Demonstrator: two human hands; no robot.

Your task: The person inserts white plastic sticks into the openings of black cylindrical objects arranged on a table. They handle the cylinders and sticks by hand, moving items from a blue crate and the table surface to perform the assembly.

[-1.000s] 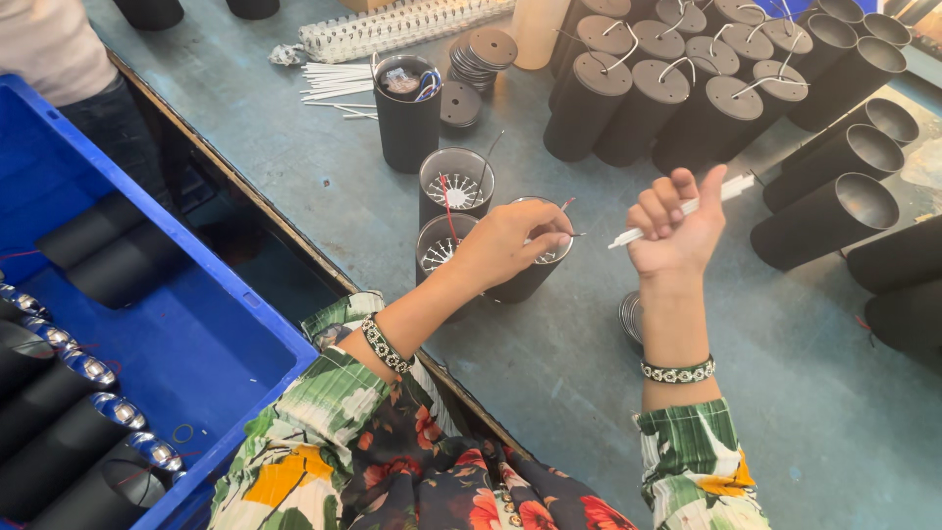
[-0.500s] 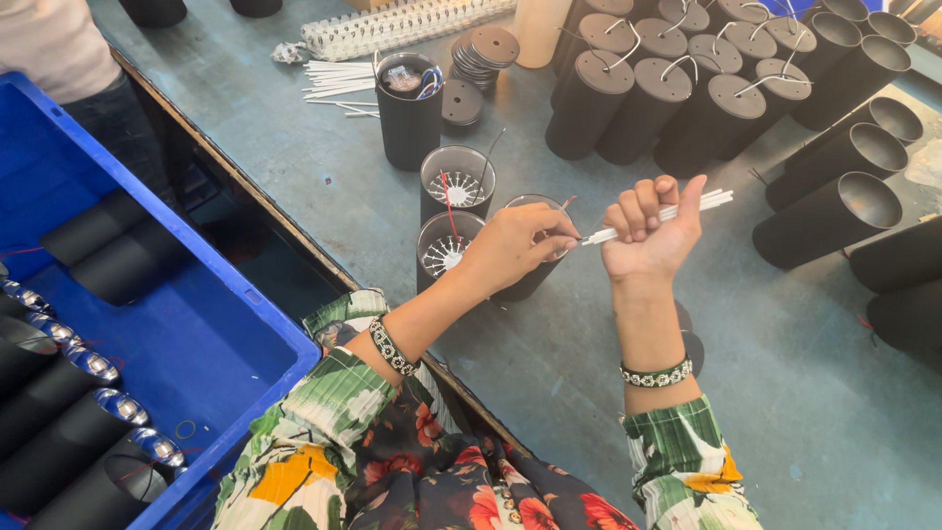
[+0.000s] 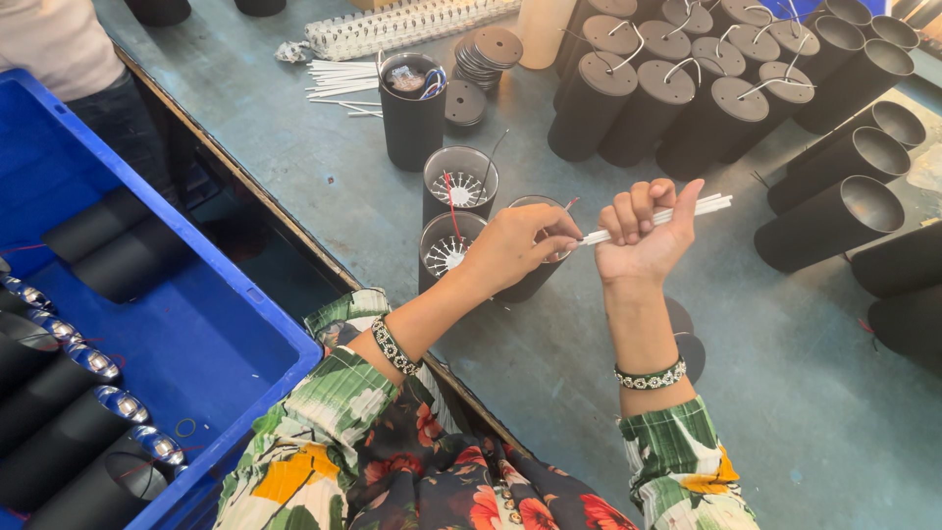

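My right hand is closed around a small bundle of thin white sticks that point right. My left hand pinches the near end of one stick at my right fist, hovering over an open black tube. Two more open black tubes stand just left of it on the grey table, each with a white spoked insert and a thin red wire inside.
Capped black tubes with white wires crowd the back right; open tubes lie on their sides at right. A stack of black discs, loose white sticks and a tall black cup sit behind. A blue crate holds tubes at left.
My right hand has moved left and lowered, bringing the white sticks to my left hand, which now pinches one stick's end.
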